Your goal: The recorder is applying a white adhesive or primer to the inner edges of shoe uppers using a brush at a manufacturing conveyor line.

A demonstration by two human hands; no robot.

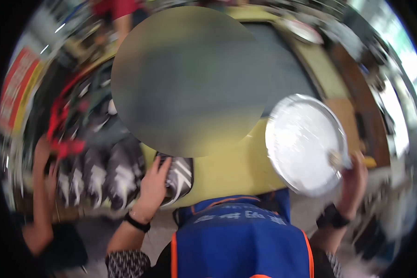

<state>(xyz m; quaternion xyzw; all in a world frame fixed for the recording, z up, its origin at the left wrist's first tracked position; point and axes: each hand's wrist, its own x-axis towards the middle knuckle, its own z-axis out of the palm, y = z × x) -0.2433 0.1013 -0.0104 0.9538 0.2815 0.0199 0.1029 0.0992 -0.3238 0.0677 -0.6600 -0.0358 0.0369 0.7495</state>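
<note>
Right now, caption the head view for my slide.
Left hand on a dark striped shoe; right hand at a round silver tray.

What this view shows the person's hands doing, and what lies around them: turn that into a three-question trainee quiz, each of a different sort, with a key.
1. Open question: What is the left hand touching?
2. True or false: The right hand is by the rim of the round silvery tray.
3. Fill in the blank: The row of dark shoes lies to the ____ of the left hand.

Key:
1. A dark shoe with white stripes.
2. True.
3. Left.
</note>
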